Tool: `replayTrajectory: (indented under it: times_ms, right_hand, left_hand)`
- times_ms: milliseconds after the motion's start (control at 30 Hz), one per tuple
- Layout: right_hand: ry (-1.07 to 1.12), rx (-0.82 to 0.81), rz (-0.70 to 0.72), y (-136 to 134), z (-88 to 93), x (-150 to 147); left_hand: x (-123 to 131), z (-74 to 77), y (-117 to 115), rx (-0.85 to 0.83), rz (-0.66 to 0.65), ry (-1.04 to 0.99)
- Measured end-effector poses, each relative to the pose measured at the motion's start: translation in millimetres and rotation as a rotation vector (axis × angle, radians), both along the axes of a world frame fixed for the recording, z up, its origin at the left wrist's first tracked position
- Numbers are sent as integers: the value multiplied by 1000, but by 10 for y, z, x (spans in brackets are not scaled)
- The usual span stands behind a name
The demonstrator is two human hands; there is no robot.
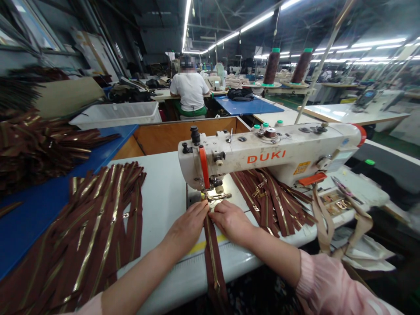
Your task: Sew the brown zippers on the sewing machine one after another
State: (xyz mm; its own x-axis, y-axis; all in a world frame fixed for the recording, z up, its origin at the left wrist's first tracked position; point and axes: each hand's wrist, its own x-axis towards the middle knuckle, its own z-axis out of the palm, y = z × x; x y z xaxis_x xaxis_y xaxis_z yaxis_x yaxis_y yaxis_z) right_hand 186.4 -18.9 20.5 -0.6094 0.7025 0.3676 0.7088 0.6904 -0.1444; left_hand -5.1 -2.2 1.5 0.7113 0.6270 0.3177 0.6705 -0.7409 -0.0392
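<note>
At far left, a heap of brown zippers (39, 148) with gold teeth lies on a blue table (42, 205). A second pile of zippers (98, 227) spreads across that table up to a white sewing table (157, 197); both piles overlap too much to count. Beyond them sit one white plastic bin (114, 114) and one seated co-worker in a white shirt (189, 89).

Two bare hands lie palm down at the centre. The left hand (187, 223) and right hand (231, 222) sit close together, fingers nearly meeting, flat over the upper end of a single brown zipper (211, 258); whether they pinch it, I cannot tell. That zipper lies on the table's near edge, its long axis running from just below the presser foot (215, 197) toward the person, its lower end hanging over the edge.

To the right stand one white DUKI sewing machine (269, 157), a third pile of zippers (272, 203) under its arm, two brown thread cones (271, 66) (301, 65), and two tan straps (323, 218).
</note>
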Motion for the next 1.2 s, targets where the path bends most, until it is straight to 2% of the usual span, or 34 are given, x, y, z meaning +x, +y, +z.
replayTrajectory:
  times_ms: [633,867,1200]
  right_hand:
    - [4,-19,-58,62,-3,-34]
    - [18,-22,-40,55,10,-25]
    - [15,-4,-36,54,-4,-19]
  left_hand:
    - [70,37,47,-2,38,-143]
    - [101,25,-22,-7,129,-226]
    - [137,89,-41,-11,135,-164]
